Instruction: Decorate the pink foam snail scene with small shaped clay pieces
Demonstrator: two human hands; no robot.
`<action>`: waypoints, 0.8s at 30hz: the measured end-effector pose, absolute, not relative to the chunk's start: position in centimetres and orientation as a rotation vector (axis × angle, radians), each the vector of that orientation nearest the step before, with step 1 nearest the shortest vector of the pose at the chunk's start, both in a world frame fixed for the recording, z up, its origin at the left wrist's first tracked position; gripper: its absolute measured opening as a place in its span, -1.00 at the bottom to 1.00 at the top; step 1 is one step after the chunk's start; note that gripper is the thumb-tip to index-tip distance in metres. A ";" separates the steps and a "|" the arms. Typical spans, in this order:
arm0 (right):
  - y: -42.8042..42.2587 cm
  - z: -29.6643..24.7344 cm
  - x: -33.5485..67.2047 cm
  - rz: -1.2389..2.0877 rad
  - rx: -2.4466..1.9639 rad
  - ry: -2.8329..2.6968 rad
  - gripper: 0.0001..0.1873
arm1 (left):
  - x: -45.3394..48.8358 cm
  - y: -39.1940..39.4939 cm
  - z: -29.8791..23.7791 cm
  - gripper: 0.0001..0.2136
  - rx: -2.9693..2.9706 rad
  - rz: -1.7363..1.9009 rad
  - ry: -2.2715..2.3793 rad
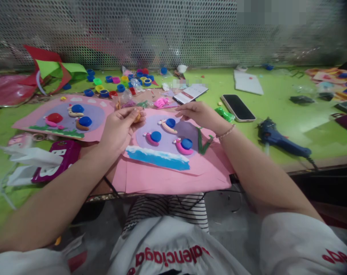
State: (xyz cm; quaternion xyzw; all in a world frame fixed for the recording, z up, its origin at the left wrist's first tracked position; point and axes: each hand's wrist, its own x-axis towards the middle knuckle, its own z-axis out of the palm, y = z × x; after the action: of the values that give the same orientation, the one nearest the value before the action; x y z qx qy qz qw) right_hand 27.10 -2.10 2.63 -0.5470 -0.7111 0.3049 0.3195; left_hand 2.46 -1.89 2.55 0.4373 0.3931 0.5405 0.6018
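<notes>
My left hand (119, 125) is closed in a pinch on a small lump of orange-brown clay (137, 117), above the left edge of a pink sheet. That pink sheet (200, 167) carries a lilac oval with several clay snails, such as a pink one (183, 146) with a blue bottle-cap shell. Blue and white clay (158, 158) runs along its bottom, and green clay strands (203, 142) stand at its right. Over the sheet's top right hovers my right hand (199, 115), fingers loosely extended leftward, with nothing visible in them.
A second snail picture (100, 133) lies left, beside a purple power strip (58, 158). Several bottle caps (120, 88) are scattered behind. At right are a phone (238, 107) and a blue glue gun (284, 141). A perforated metal panel (173, 34) bounds the table's back.
</notes>
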 end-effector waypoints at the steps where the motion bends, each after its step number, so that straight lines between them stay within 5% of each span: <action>1: -2.1 2.6 27.2 0.811 -1.421 -1.856 -0.79 | 2.5 -1.9 2.8 -0.94 0.992 1.254 0.922; 14: -2.0 2.6 27.3 0.776 -1.396 -1.851 -0.76 | 2.4 -2.7 4.5 -0.41 0.906 1.210 0.868; 24: -2.0 2.5 27.1 0.810 -1.436 -1.839 -0.74 | 2.1 -2.3 4.9 -0.53 0.763 1.145 0.821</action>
State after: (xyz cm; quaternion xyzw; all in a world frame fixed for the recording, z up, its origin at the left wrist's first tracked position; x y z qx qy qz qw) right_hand 27.09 -2.00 2.54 -0.5488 -0.7030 0.3098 0.3297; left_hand 2.14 -2.32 4.91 0.3422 0.3681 0.5131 0.6958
